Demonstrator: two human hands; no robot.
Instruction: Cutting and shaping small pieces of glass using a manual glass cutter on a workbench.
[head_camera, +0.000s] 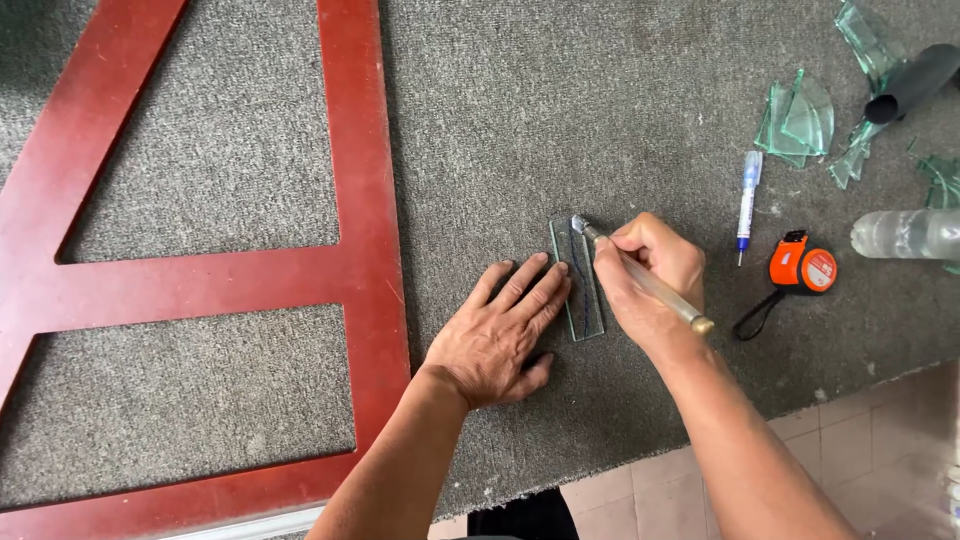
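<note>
Right hand (650, 275) gripping cutter (640, 275) (glass strip (578, 280))

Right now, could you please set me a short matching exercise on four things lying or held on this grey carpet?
Things:
1. glass strip
2. tape measure
3. marker pen
4. glass cutter

Places or states:
A. lying free, between the right hand and the broken glass offcuts
B. gripped in the right hand, tip at the strip's far end
C. pinned flat under the left hand fingertips
D. orange, with a black strap, right of the right hand

Pairs: 1-C, 2-D, 3-A, 4-B
</note>
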